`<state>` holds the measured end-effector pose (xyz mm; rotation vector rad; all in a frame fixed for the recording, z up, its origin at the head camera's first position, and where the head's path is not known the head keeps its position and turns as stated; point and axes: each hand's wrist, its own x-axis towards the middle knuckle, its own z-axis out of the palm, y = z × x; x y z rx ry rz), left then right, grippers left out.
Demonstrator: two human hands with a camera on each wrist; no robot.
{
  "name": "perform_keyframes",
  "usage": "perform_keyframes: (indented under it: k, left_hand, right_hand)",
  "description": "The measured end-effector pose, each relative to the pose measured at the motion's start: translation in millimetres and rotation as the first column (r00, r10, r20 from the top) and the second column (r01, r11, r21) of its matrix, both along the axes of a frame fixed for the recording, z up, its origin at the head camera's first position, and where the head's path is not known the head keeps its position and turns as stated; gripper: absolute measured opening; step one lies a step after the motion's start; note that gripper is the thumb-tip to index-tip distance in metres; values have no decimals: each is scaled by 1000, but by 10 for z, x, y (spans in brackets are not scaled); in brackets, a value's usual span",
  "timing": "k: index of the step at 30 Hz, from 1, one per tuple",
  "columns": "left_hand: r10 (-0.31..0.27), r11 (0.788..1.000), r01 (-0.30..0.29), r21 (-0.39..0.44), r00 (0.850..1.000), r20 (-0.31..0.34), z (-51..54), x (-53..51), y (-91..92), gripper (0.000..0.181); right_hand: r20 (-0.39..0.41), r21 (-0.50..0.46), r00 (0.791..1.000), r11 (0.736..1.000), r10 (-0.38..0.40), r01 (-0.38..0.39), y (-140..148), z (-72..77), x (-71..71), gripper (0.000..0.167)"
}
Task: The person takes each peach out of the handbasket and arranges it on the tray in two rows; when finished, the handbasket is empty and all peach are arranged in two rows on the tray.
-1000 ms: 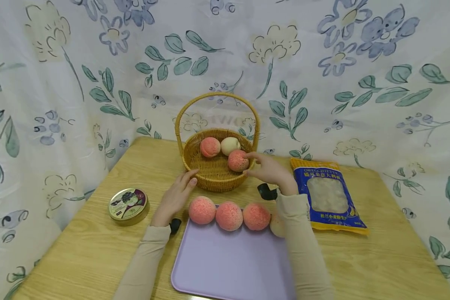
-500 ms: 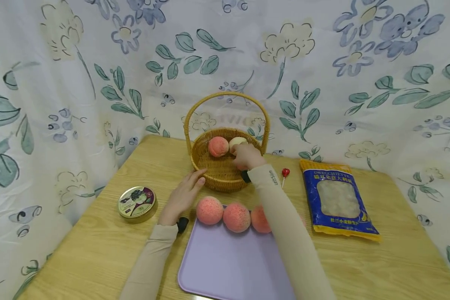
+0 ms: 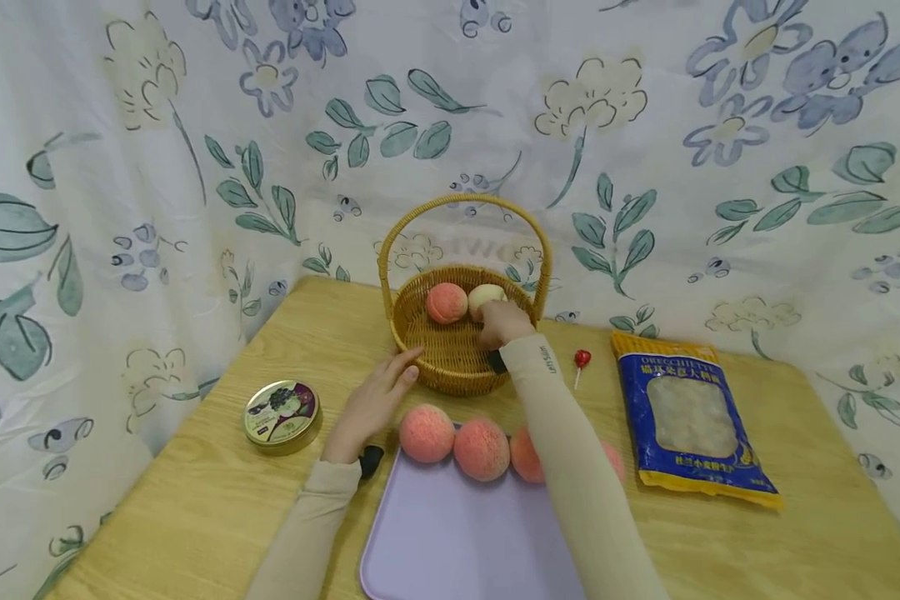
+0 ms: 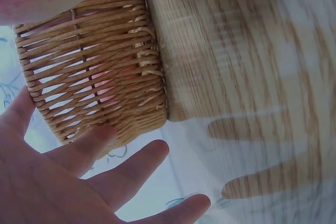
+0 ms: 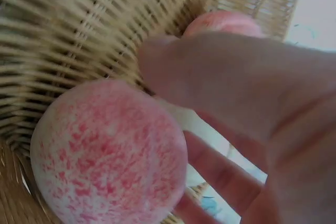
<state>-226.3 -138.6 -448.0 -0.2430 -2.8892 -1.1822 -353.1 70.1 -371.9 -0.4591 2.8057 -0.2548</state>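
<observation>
In the head view my left hand (image 3: 375, 402) rests its fingertips at the front left rim of the wicker basket (image 3: 457, 379); the left wrist view shows its spread fingers (image 4: 134, 169) by the woven wall (image 4: 100, 72). My right hand (image 3: 504, 323) is inside the basket, beside a pale peach (image 3: 484, 297), with a pink peach (image 3: 447, 303) to the left. Up close in the right wrist view, a speckled pink peach (image 5: 107, 153) lies beside the right hand, its thumb (image 5: 205, 69) extended above the pale peach's surface. Some fingertips are hidden behind the speckled peach.
Several pink peaches (image 3: 482, 449) line the back edge of a lilac tray (image 3: 465, 533), partly covered by the right sleeve. A round tin (image 3: 281, 413) stands left. To the right lie a red lollipop (image 3: 582, 358) and a blue pasta bag (image 3: 693, 417).
The right hand has moved left and deeper into the basket, leaving the speckled peach covered in the head view and the lollipop uncovered. My left hand stays at the rim; the head view has shifted.
</observation>
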Motion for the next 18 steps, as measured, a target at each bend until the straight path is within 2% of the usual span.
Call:
perform_keyframes:
  k: [5,7,10,14,18]
  left_hand:
    - [0,1000,0,-5,1000,-12,19,-9,6,50]
    - [-1,1000,1,-6,1000,-19,24,-11,9,50]
    - [4,1000,-4,-8,1000,-20,18,3,3,49]
    - [16,1000,-16,-18,1000,-12,2,27,-7,49]
    - [18,1000,-18,-9,1000,-15,-8,10,1,49]
  right_hand:
    - [-1,25,1000,1000,-20,20,37,2,-52,28]
    - [8,22,1000,999,-27,27,57,-4,-59,18]
    - [77,-25,996,999,-42,44,80,-34,-54,13]
    - [166,-85,985,995,-39,54,92,-89,-62,34]
    - [176,-133,984,990,-17,41,122,-143,-121,48]
